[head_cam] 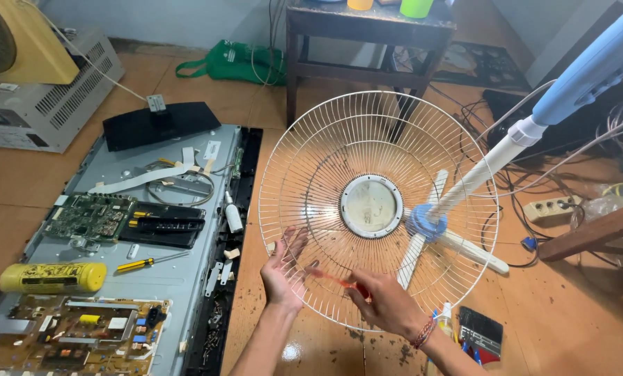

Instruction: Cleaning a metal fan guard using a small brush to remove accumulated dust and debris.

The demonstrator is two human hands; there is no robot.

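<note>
The left hand, fingers spread apart, braces the white fan grille; the right hand is clamped on a red-handled tool, its tip lost among wires.

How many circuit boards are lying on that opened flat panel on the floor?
2: a green circuit board at the panel's middle-left, and a brown circuit board at its near end. Others may be hidden.
</note>
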